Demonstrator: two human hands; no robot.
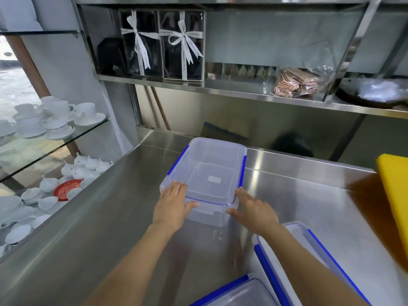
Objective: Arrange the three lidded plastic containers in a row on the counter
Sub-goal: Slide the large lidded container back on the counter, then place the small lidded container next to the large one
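Observation:
A clear plastic container with a blue-clipped lid [209, 173] stands on the steel counter [110, 217], its long side running away from me. My left hand [173, 203] lies on its near left corner, fingers over the lid and thumb on the front wall. My right hand [254, 209] presses the near right corner, fingers spread. A second lidded container [309, 257] sits at the lower right, partly behind my right forearm. The third container [238, 292] shows only its top at the bottom edge.
A yellow board [395, 191] stands at the right edge of the counter. White cups and saucers [55, 120] fill glass shelves on the left. A steel shelf [220, 89] above the counter carries ribboned boxes [161, 43] and a bag [295, 82].

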